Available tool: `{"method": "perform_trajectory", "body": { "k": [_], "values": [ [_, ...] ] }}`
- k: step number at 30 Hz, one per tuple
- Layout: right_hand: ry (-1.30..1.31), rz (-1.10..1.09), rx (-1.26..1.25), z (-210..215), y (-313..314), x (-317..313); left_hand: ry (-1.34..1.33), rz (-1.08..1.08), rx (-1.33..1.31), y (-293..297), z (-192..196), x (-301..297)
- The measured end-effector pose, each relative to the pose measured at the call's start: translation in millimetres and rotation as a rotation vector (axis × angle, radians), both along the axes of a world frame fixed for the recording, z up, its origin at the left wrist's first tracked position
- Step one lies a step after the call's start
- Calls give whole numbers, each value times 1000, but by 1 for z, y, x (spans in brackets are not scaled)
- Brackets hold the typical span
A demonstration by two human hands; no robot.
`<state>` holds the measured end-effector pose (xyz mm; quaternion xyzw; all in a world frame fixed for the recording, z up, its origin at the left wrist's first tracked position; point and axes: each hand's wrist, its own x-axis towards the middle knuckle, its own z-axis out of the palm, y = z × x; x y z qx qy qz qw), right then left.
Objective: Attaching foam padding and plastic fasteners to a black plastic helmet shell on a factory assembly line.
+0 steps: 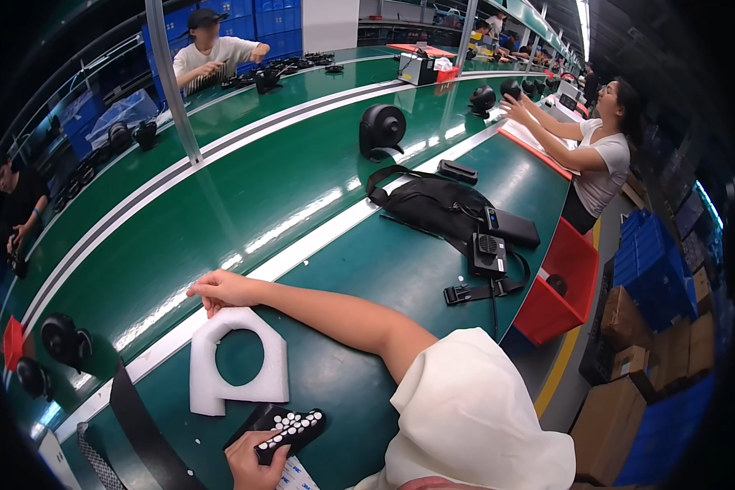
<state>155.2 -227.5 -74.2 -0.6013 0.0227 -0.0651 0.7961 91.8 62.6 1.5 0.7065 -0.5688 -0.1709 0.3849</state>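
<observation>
My left hand (255, 459) grips a black piece covered with round white pads (300, 422), low in the view. Its thumb and fingers press on the near end. Beside that hand, partly under it, lies a white printed sheet (298, 476). My right arm stretches leftward across the bench, and my right hand (220, 289) hovers by the belt's edge with its fingers apart and loosely bent. I see nothing in it. Just below it stands a white foam block (279, 363) with a large round hole; whether the hand touches it I cannot tell.
Beyond the bench runs a green conveyor belt (286, 180) carrying black fans (382, 131). A black bag (433, 204) with straps and small devices lies to the right, near a red bin (559, 282). Black strips (147, 433) lie left. A co-worker (600, 147) handles a fan at far right.
</observation>
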Motion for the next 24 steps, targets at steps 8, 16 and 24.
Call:
{"method": "perform_trajectory", "body": {
  "k": [8, 16, 24],
  "values": [
    [-10, 39, -34, -3, 4, 14, 5, 40, 3, 5, -2, 1],
    [-858, -1301, -1302, 50, -2, -13, -30, -51, -182, 2, -42, 16],
    [-2036, -640, -1294, 150, 163, -241, 82, 47, -227, 10, -30, 21]
  ]
}}
